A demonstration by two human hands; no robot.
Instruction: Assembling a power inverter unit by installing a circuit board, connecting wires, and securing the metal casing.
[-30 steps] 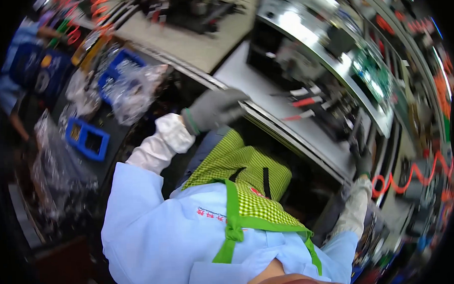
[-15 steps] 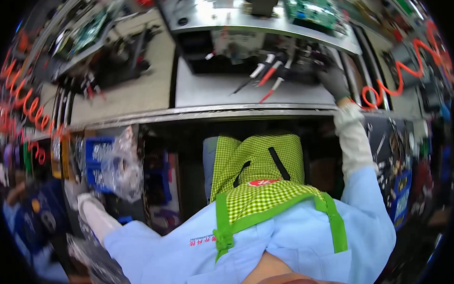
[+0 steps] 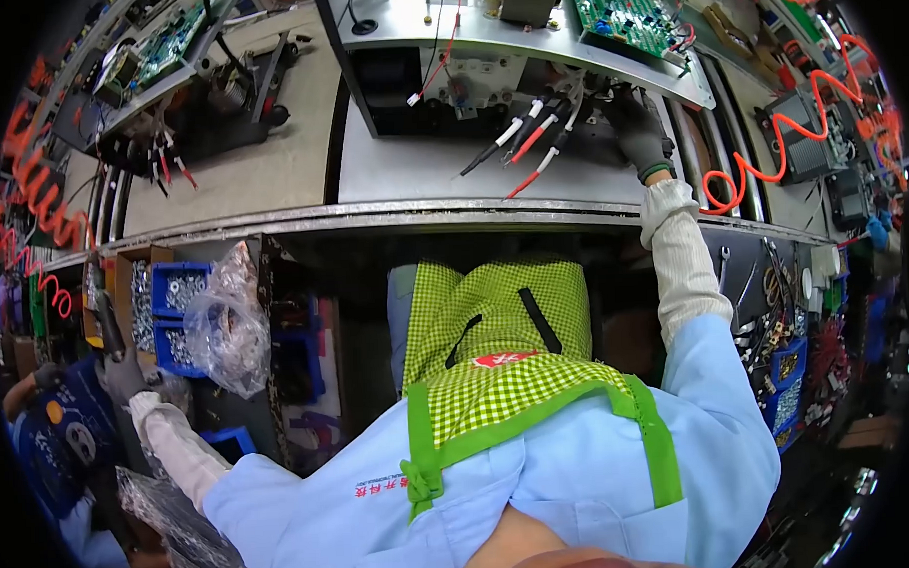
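Note:
At the far left, my left hand [image 3: 125,378] in a grey glove is closed round the lower end of a slim dark power screwdriver [image 3: 106,318]. The tool stands nearly upright below an orange-red coiled hose [image 3: 46,203]. My right hand [image 3: 642,142], also gloved in grey, reaches under the right part of a metal chassis [image 3: 426,30]. Its fingers are hidden among dark parts there, so its grip does not show. Beside it hang several cables [image 3: 534,136] with black, white and red sleeves. A green circuit board [image 3: 631,22] sits on top of the chassis.
Blue bins [image 3: 181,291] of small metal hardware and a clear plastic bag [image 3: 231,337] lie near my left arm. Wrenches [image 3: 724,265] lie right of my right forearm. Another coiled hose [image 3: 761,168] crosses the right side. A second chassis [image 3: 157,84] stands left. A person [image 3: 74,427] works at far left.
My left hand has moved slightly left and up, and the power screwdriver now shows in it. My right hand stays under the chassis. The view has shifted a little and sharpened.

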